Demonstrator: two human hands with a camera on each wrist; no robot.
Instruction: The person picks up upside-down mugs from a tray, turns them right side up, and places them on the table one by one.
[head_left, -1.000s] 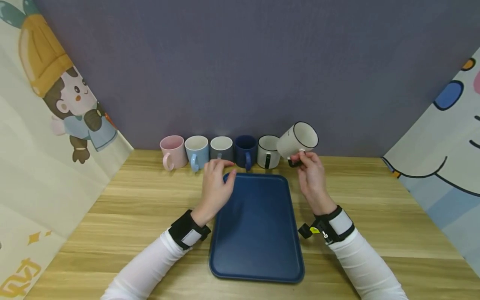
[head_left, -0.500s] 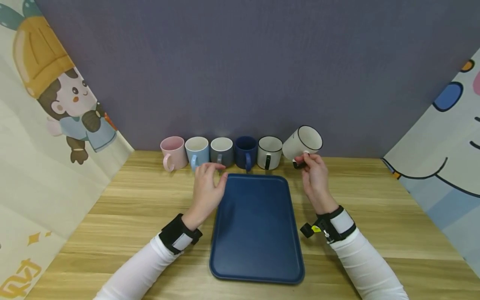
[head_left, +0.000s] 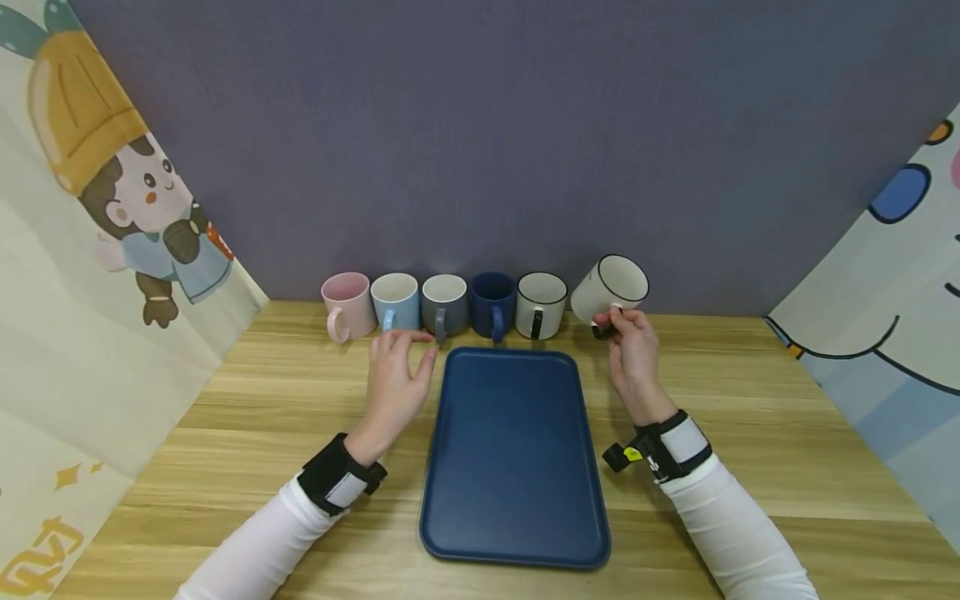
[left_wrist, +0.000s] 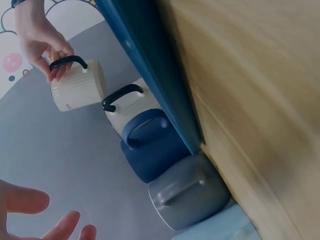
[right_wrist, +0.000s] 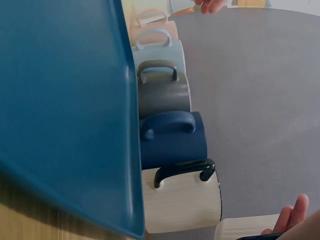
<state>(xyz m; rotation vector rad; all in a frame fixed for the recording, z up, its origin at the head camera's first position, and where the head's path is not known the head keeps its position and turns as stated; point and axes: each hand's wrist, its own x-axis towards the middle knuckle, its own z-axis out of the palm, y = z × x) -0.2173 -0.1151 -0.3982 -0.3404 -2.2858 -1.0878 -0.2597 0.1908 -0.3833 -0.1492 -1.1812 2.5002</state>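
Observation:
My right hand pinches the black handle of a white mug with a black rim, which is tilted at the right end of a row of mugs. Whether its base touches the table cannot be told. Left of it stands a second white mug with a black handle, then a navy mug, a grey mug, a light blue mug and a pink mug. My left hand, holding nothing, hovers in front of the light blue and grey mugs, thumb and fingers apart.
A dark blue tray lies on the wooden table, between my forearms. Behind the row of mugs rises a grey panel. Patterned cloths hang on both sides.
My left hand has moved left and back, away from over the tray's corner. My right hand has carried the tilted white mug a little right and lower, away from the other white mug.

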